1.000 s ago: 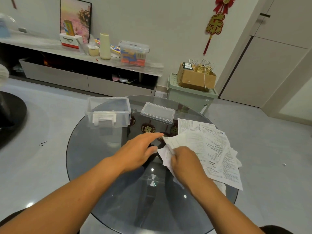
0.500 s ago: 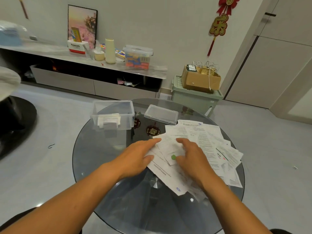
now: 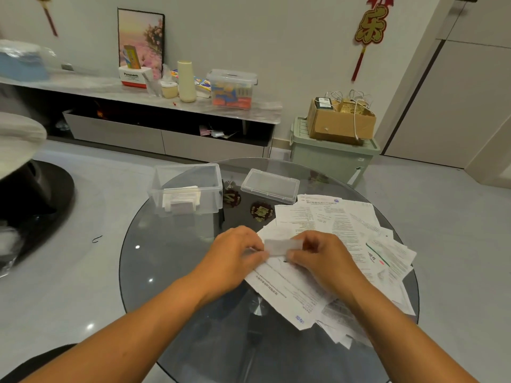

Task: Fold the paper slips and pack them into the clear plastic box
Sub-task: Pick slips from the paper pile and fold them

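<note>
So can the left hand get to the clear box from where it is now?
Probably yes. The clear box stands open-topped, its lid aside, with bare glass between. But the left hand pinches the folded slip with the right hand.

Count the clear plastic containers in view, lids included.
3: the open box holding folded slips on the glass table, its flat lid to the right, and a lidded tub on the wall shelf. Others may be hidden.

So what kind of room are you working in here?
Most likely a home living room: a low TV-style console along the wall, a round glass table, and a red festive wall ornament.
</note>
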Demonstrator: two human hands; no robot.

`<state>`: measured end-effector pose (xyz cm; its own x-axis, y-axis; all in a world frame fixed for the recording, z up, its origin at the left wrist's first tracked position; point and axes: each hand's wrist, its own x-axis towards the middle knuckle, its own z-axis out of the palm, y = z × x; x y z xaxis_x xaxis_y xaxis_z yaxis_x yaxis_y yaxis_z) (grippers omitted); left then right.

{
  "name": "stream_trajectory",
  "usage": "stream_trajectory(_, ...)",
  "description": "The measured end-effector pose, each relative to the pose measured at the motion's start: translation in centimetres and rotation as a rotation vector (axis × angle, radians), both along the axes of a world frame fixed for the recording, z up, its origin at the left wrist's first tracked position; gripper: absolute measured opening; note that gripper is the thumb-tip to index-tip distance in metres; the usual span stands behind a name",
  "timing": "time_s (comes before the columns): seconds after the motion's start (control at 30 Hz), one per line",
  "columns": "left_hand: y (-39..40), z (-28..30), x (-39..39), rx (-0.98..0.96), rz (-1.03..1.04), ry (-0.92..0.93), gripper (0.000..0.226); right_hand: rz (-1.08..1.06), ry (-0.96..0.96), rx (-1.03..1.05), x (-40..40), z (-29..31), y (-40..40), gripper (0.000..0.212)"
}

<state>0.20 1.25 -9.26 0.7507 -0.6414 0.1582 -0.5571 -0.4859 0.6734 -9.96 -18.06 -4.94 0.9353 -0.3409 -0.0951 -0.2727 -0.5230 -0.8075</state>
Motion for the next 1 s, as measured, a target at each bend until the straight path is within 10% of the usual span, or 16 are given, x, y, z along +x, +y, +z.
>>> stream_trajectory(0.13, -0.2, -0.2, -0.1, -0.020, 0.071, 0.070, 0.024, -0.042, 0.079, 0.190, -0.1, 0.2, 0.1, 0.008)
stream_trajectory(0.4, -1.1, 0.4, -0.7, 0.076, 0.170, -0.028, 0.030, -0.094, 0.122, -0.194, -0.1, -1.1, 1.2, 0.072)
stream_trajectory(0.73, -0.9, 1.3, -0.9, 0.394, -0.131, -0.302, 0.074, -0.078, 0.134, -0.144, -1.0, -0.1, 0.6, 0.046)
stream_trajectory(1.0, -0.8, 1.5, -0.7, 0.332, -0.123, -0.218, 0.058, 0.083, -0.034, -0.080, -1.3, -0.3, 1.2, 0.049)
